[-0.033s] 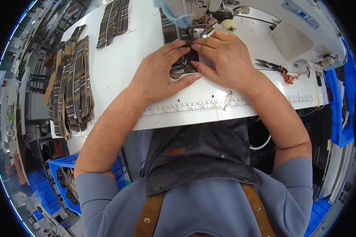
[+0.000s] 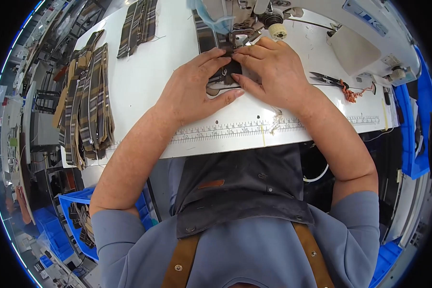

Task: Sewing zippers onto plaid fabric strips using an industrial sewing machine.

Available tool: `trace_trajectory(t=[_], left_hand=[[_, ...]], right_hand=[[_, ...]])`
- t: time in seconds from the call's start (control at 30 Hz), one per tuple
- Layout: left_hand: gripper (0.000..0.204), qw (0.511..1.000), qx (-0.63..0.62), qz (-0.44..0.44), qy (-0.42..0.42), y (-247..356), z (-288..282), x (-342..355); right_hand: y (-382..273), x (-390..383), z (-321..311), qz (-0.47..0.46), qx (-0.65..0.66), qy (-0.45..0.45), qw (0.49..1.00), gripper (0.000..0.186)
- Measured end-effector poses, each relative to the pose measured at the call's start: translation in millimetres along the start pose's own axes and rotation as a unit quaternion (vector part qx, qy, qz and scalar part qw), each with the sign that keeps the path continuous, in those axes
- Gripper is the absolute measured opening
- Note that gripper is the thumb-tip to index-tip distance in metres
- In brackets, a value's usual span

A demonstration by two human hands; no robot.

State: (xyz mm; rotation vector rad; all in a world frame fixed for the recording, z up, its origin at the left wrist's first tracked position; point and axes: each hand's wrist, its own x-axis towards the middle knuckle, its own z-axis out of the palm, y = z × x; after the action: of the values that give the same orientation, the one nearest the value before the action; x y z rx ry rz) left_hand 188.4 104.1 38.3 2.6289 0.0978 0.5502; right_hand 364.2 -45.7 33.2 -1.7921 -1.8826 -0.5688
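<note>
Beneath the sewing machine's presser area (image 2: 240, 37) lies a dark plaid fabric piece (image 2: 204, 36) with a metal zipper pull (image 2: 224, 73) on its near part. My left hand (image 2: 194, 86) rests along that piece's left side, fingertips pressing on it, fingers apart and thumb stretched toward the near edge. Opposite it, my right hand (image 2: 273, 72) has bent, separated fingers at the presser foot and its thumb on the fabric. The fingers partly hide the piece. Right of my right hand are black scissors (image 2: 329, 78) with a tangle of orange thread (image 2: 352, 96).
Stacked plaid zipper strips (image 2: 89, 101) lie at the left of the white table (image 2: 144, 86), more strips (image 2: 137, 26) behind them. The machine body (image 2: 355, 48) occupies the back right. Blue bins stand at lower left (image 2: 77, 201) and right (image 2: 413, 139). A printed ruler runs along the front edge.
</note>
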Motion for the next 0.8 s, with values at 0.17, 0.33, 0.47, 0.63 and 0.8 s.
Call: trace_trajectory(t=[0.17, 0.33, 0.47, 0.63, 0.8], left_hand=[[0.061, 1.0, 0.004, 0.008, 0.016, -5.3, 2.8, 6.3], [0.058, 0.999, 0.051, 0.011, 0.011, -18.8, 2.5, 16.1], [0.05, 0.999, 0.033, 0.028, 0.019, -33.1, -1.0, 29.6], [0.034, 0.999, 0.046, 0.021, 0.004, -45.2, -4.9, 45.6], [0.03, 0.974, 0.183, 0.128, -0.045, -54.5, -18.1, 59.6]], right_hand=[[-0.7, 0.2, -0.7, 0.005, 0.001, -0.008, 1.0, 0.035], [-2.1, 1.0, -4.7, 0.014, 0.002, -0.044, 0.999, 0.034], [-1.2, -0.4, -2.7, 0.023, -0.001, -0.046, 0.999, 0.034], [1.7, 0.0, 1.0, 0.008, 0.008, -0.013, 1.0, 0.029], [2.6, 0.8, 0.8, 0.005, 0.016, -0.009, 1.0, 0.028]])
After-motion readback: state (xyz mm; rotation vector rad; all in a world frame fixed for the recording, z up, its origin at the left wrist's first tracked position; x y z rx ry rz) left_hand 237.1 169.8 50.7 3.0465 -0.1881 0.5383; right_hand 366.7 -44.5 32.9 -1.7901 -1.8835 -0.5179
